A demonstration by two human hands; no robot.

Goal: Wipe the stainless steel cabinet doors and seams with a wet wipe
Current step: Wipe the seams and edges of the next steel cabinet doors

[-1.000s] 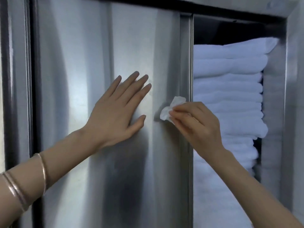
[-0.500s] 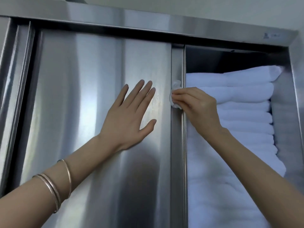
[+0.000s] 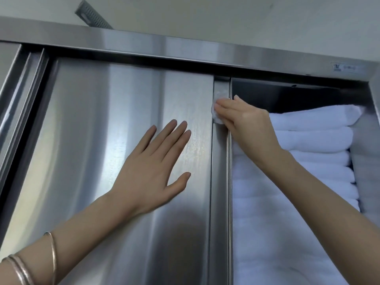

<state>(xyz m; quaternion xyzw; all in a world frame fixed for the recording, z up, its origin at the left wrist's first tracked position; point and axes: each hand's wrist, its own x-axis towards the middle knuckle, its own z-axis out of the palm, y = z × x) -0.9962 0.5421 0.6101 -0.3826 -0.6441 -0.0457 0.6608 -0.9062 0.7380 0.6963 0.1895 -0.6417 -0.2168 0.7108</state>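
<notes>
Wipe (image 3: 215, 115) sat high on the door (image 3: 98, 140) edge seam, at 1 o'clock from the flat, open left hand (image 3: 152, 173), pressed under the right hand (image 3: 246, 120), fingers seemingly straight; seam nearly topped, door face probably left.

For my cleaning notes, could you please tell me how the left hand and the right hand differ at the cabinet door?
The left hand lies flat, fingers spread, on the door panel; the right hand presses a wet wipe against the door's edge strip. The left wrist wears bangles; the right wrist is bare. The right hand sits higher than the left. Both are bare and work at the same door.
</notes>
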